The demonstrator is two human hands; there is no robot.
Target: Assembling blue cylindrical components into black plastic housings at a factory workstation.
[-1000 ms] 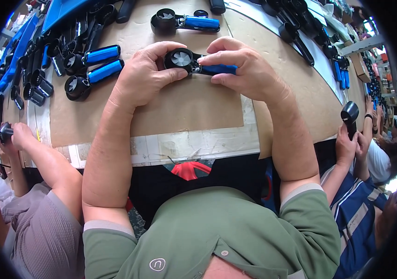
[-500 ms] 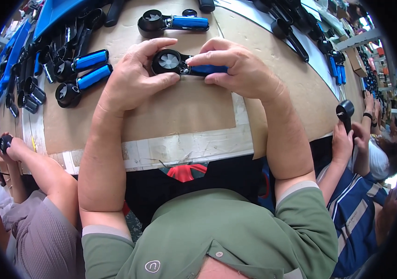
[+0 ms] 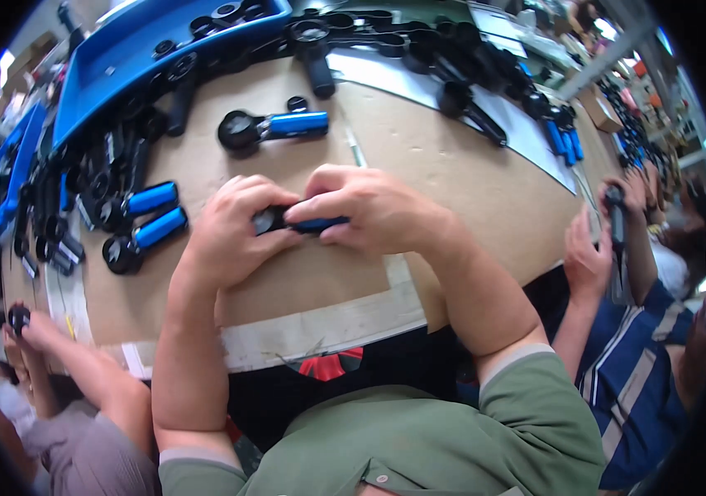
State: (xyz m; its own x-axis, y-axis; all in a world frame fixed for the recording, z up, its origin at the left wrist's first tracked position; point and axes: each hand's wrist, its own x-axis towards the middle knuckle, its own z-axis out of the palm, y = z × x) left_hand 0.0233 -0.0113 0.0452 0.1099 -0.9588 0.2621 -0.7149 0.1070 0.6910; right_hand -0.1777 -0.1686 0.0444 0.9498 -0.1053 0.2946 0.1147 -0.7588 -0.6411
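Observation:
A small handheld fan (image 3: 266,220) with a black round head and a blue cylinder in its handle lies crosswise between my hands, low over the board. Its head is gripped by my left hand (image 3: 233,229), thumb in front and fingers behind. My right hand (image 3: 374,208) pinches the handle, and its fingers cover much of the blue part. Farther back lies another open fan body (image 3: 241,131) with a blue cylinder (image 3: 299,124), a small round black part (image 3: 297,104) beside it. Two more blue-handled fan bodies (image 3: 124,253) rest left of my left hand.
A blue tray (image 3: 88,99) with black parts stands at the back left. Black fan housings (image 3: 316,62) crowd the far edge and left side. A white sheet (image 3: 386,83) lies at the back right. Co-workers' hands (image 3: 589,252) hold parts on both sides.
The whole view has shifted, so the table and my hands sit lower in the picture. My hands have closed in around the fan, covering more of its head and handle.

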